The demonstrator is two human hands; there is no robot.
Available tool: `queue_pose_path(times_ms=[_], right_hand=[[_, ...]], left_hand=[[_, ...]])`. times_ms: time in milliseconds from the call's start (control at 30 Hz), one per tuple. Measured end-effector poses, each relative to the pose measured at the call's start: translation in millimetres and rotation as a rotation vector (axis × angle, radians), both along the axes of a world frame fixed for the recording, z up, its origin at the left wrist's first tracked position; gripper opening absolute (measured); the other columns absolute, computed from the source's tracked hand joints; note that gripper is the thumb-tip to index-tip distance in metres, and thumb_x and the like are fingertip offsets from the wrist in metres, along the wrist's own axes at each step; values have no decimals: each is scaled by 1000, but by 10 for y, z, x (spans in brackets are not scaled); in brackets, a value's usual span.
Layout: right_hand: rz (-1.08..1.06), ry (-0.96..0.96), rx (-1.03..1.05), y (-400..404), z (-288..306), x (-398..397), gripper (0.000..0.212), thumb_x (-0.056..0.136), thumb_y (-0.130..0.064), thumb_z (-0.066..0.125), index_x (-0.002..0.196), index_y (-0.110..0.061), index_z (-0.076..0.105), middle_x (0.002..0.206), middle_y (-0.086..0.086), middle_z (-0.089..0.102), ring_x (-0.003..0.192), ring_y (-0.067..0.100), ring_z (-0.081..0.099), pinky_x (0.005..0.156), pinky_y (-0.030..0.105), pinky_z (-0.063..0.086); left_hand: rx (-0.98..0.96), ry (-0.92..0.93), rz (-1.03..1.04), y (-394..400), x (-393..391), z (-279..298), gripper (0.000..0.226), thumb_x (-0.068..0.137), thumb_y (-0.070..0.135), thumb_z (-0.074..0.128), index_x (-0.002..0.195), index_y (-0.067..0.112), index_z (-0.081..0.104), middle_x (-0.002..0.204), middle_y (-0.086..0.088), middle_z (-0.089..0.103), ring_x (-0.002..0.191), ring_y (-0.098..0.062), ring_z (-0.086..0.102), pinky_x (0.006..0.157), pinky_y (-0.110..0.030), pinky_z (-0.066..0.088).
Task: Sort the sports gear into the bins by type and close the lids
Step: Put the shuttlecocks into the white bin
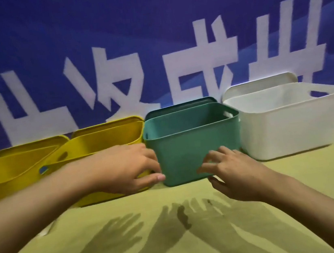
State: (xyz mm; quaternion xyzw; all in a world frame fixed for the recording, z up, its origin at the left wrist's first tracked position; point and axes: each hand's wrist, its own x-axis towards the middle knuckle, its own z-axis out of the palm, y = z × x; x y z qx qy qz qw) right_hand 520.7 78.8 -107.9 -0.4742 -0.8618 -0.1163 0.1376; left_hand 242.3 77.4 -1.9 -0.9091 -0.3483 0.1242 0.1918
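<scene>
Head view: sorting not yet begun, bins open and seemingly empty, no gear in sight.
Both hands, left (129, 169) and right (229, 173), rest relaxed fingers against the green bin (191, 144); lids (258, 84) stand behind.

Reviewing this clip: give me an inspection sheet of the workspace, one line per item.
Surface: table under yellow-green cloth, hand shadows on it.
Job's things: two yellow bins, green bin, white bin in a row, all open; lids stand behind them. No sports gear in view.
Clutter: nothing seen.
Hands: left hand at green bin's left side; right hand touches its front, fingers spread.
Cables: nothing seen.
Surroundings: blue banner, large white characters.
</scene>
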Motion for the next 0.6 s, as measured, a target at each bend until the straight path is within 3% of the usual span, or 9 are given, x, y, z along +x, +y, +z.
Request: queue_pose_path(times_ms=[167,333,467,600], right_hand=[[176,8,-63,14,-160,-1244,40,103,-46,43,144,-43,45,144,-11,46,123,15,44,101,35,46],[325,14,-103,140,-336,-2748,42,102,-43,49,143,-40,46,145,-6,46,127,19,45,98,39,50],[331,-76,-74,331,-447,-3747,32,101,-36,50,130,-29,62,151,2,37,127,26,44,94,46,51],[316,-206,-95,626,-580,-4378,24,99,-34,56,119,-25,68,152,5,33,124,28,44,89,42,52]], left_hand=[[-56,-45,301,-490,-1476,-159,76,94,80,4,128,41,59,132,24,54,122,0,47,101,-31,47],[-98,-118,523,-882,-2877,-336,76,90,83,4,122,43,61,121,26,57,115,1,52,94,-30,49],[-206,-123,677,-1076,-3657,-705,60,91,81,22,131,49,54,130,26,53,117,1,55,96,-30,50],[-266,-79,737,-962,-4088,-1088,66,84,85,34,141,52,43,138,19,53,121,-8,56,92,-35,52]])
